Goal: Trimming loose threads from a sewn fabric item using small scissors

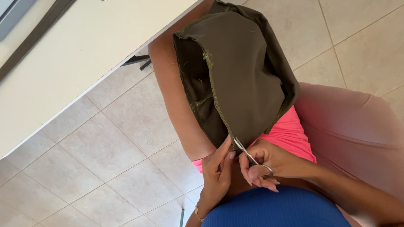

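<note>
While the left hand (216, 170) pinches the lower edge of the olive cloth (237, 75) draped over the knee, the right hand (273, 162) grips small scissors (248, 154) at the seam; keeping the cloth taut and snipping only loose threads seems wise.

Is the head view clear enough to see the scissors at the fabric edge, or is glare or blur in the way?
Head view: even daylight, no glare; scissors in the right hand are sharp, the olive fabric shows stitching, and the left hand is crisp with soft shadow.
</note>
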